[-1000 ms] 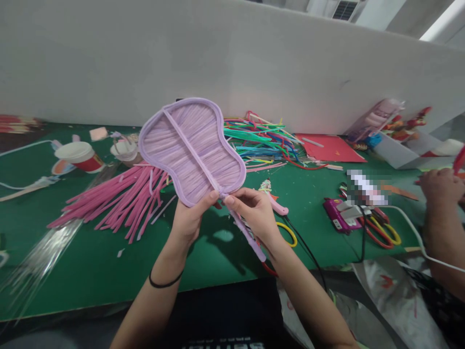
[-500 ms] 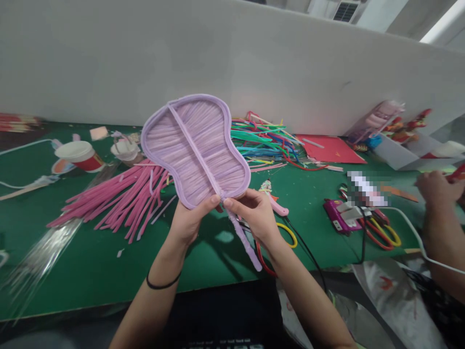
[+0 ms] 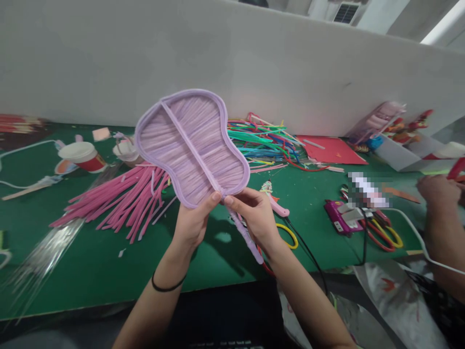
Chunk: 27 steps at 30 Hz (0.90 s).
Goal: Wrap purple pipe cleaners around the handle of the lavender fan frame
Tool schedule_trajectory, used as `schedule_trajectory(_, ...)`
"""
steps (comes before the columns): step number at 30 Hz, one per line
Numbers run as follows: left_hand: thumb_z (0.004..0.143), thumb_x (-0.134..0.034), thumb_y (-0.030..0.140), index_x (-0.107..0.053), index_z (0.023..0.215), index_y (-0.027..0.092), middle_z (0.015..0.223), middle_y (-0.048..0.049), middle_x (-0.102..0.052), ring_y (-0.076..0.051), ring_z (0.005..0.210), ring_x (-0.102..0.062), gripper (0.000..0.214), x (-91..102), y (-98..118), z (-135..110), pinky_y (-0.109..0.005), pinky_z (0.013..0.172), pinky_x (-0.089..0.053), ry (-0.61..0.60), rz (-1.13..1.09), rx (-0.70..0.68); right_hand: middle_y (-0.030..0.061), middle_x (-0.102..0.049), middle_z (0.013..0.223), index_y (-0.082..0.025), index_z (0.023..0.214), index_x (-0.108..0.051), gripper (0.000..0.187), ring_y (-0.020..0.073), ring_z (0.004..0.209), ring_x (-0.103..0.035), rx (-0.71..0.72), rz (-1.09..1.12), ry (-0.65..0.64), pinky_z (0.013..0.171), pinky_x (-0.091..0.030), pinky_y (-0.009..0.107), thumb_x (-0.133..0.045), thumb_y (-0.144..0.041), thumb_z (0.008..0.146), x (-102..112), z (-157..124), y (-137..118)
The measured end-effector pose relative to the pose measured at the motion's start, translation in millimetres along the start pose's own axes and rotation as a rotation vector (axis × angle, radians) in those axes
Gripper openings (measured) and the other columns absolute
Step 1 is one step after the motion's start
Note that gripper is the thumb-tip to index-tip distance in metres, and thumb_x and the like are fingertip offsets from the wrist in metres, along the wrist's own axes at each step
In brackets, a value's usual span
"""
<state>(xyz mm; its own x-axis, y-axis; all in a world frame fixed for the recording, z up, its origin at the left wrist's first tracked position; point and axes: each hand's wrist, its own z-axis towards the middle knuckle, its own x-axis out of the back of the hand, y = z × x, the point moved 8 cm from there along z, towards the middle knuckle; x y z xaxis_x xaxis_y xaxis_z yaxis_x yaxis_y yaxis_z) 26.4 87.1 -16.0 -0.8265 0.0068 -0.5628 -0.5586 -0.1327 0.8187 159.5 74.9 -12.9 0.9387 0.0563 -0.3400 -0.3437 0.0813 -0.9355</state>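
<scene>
Holding the lilac fan (image 3: 192, 145) at its neck, the left hand (image 3: 192, 224) pinches the rim (image 3: 183, 198) and the right hand's (image 3: 257, 217) grip closes round the handle (image 3: 249, 242), where opposed twisting could loosen the joint.

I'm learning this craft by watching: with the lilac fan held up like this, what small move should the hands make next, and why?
Probably a firm twist of the handle at its joint with the lilac fan, to tighten it. The left hand steadies the fan's lower rim, the right hand pinches that joint, and the handle hangs free below, over the green table.
</scene>
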Motion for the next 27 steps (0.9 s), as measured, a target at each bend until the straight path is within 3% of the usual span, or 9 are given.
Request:
schedule_trajectory(12,0.068,-0.090,0.026,-0.077,0.108,0.022,0.112,-0.0061,-0.078,-0.027,0.118,-0.068,0.042,3.6,-4,0,-0.045,0.110,-0.050,-0.027,0.014,0.009,-0.0006,-0.080,0.081,-0.023,0.081,-0.081,0.018,0.0160,0.078,-0.071,-0.002,0.016,0.024,0.078,-0.058,0.029,-0.090,-0.028,0.067,0,-2,4)
schedule_trajectory(22,0.070,-0.089,0.031,-0.078,0.085,0.020,0.083,-0.0029,-0.076,-0.024,0.101,-0.073,0.022,7.2,-5,-1,-0.036,0.091,-0.060,0.013,0.052,-0.054,-0.0003,-0.077,0.077,-0.021,0.078,-0.078,0.023,0.0156,0.071,-0.069,-0.034,0.041,0.064,0.075,-0.057,0.029,-0.091,-0.035,0.065,1,-2,8)
schedule_trajectory(27,0.071,-0.089,0.029,-0.079,0.100,0.024,0.104,-0.0033,-0.079,-0.023,0.107,-0.072,0.031,16.5,-1,-4,-0.037,0.102,-0.055,0.071,0.109,-0.214,-0.0003,-0.075,0.076,-0.020,0.083,-0.078,0.026,0.0140,0.068,-0.067,-0.031,0.007,0.055,0.074,-0.058,0.029,-0.088,-0.038,0.068,-4,-6,2)
